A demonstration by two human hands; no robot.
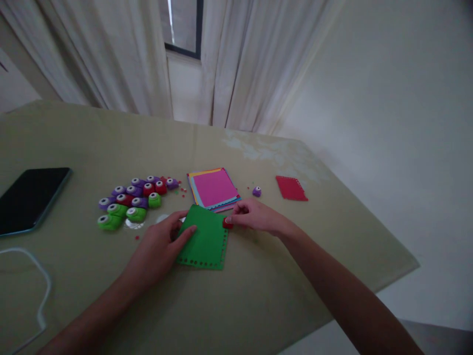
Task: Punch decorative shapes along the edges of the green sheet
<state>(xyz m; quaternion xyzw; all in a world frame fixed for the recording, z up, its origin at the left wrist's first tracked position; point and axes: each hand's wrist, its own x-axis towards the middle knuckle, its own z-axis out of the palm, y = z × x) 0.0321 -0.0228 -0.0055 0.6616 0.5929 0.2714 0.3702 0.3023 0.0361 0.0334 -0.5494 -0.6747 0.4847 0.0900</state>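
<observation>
A green sheet of paper (206,238) is gripped along its left side by my left hand (159,245), thumb on top. Small punched holes run along its bottom edge and up the lower part of its right edge. At the sheet's upper right edge, my right hand (252,215) pinches a small red craft punch (227,223) between thumb and fingers. Just beyond the green sheet lies a stack of coloured paper (216,187), pink on top.
Left of the paper, several purple, red and green craft punches (134,190) stand grouped among paper bits. One purple punch (256,191) and a red punched sheet (291,188) lie to the right. A dark tablet (31,197) and a white cable (46,281) are at far left.
</observation>
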